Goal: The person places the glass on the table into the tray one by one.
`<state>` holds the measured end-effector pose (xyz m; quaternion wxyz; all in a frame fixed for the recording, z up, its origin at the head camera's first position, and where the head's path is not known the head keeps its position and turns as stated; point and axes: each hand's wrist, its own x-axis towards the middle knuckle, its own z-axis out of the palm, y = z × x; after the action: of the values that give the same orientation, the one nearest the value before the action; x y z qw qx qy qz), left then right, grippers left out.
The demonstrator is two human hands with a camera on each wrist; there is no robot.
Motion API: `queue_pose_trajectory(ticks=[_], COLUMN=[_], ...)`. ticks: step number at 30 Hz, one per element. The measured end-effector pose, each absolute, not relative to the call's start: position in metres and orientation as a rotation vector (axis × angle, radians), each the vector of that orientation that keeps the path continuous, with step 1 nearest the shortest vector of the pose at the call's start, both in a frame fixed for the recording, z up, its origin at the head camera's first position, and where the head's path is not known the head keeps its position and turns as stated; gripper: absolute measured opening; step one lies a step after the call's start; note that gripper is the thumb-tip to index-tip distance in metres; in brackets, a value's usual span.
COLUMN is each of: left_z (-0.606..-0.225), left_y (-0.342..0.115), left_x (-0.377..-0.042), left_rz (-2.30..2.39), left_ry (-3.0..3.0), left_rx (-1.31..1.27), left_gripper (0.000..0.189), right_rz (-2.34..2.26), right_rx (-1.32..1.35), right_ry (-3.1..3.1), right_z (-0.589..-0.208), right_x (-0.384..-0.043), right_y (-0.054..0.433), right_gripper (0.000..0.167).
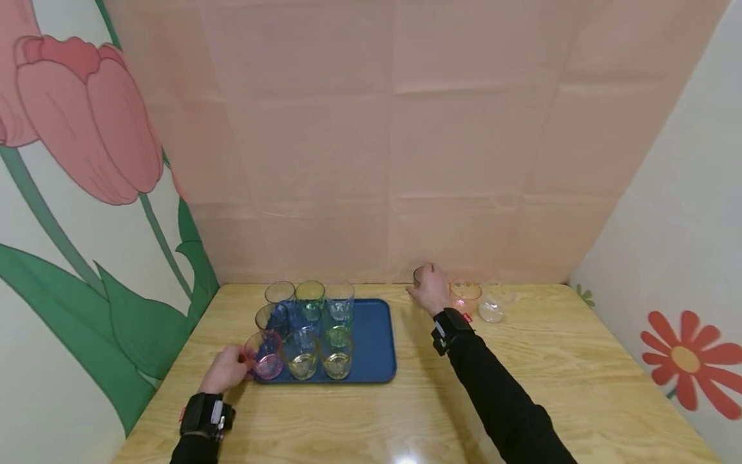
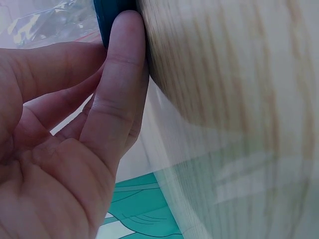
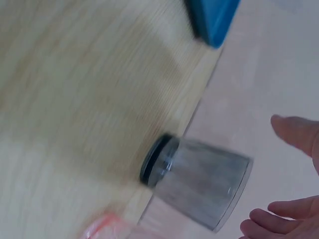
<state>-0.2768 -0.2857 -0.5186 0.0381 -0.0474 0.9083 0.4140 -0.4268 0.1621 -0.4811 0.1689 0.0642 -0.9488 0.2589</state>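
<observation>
At the tray's near left corner, my left hand (image 1: 223, 370) pinches the rim of the blue tray (image 1: 375, 341) between thumb and fingers; the left wrist view shows the blue edge (image 2: 107, 12) at the fingertips. A pink glass (image 1: 268, 362) stands on the tray right beside that hand. My right hand (image 1: 431, 291) is at the back of the table, close to a grey tinted glass (image 3: 202, 179). In the right wrist view its thumb (image 3: 296, 132) and fingers are spread around the glass's mouth, apart from it. The hand hides most of this glass in the head view.
Several tinted glasses stand in rows on the tray's left part, including a green one (image 1: 310, 296) and yellow ones (image 1: 303, 361). Right of my right hand are an orange glass (image 1: 466, 295) and a clear glass (image 1: 493, 310). A paper-covered wall (image 1: 388, 161) borders the table's back.
</observation>
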Motion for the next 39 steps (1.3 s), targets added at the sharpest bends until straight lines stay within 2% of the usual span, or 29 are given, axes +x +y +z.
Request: queue_pose_trajectory(ticks=[3, 14, 22, 34, 39], left_z=[-0.518, -0.515, -0.513, -0.517, -0.517], left_y=[-0.285, -0.282, -0.281, -0.285, -0.285], left_x=[-0.276, -0.276, -0.280, -0.278, -0.278], left_rz=[1.273, 1.261, 1.257, 1.253, 1.244], left_ry=[2.791, 2.791, 2.776, 2.793, 2.782], left_rx=[-0.141, -0.154, -0.165, -0.154, -0.179], left_gripper=[0.009, 0.009, 0.012, 0.009, 0.009], right_rz=[0.605, 0.506, 0.479, 0.650, 0.718], right_rx=[0.147, 0.037, 0.056, 0.106, 0.141], right_ry=[-2.759, -2.898, -2.906, -2.818, -2.805], right_z=[-0.480, -0.484, -0.485, -0.496, -0.499], right_x=[-0.434, -0.444, -0.445, -0.445, -0.442], right_y=[0.167, 0.180, 0.183, 0.175, 0.168], right_gripper=[0.076, 0.077, 0.068, 0.086, 0.089])
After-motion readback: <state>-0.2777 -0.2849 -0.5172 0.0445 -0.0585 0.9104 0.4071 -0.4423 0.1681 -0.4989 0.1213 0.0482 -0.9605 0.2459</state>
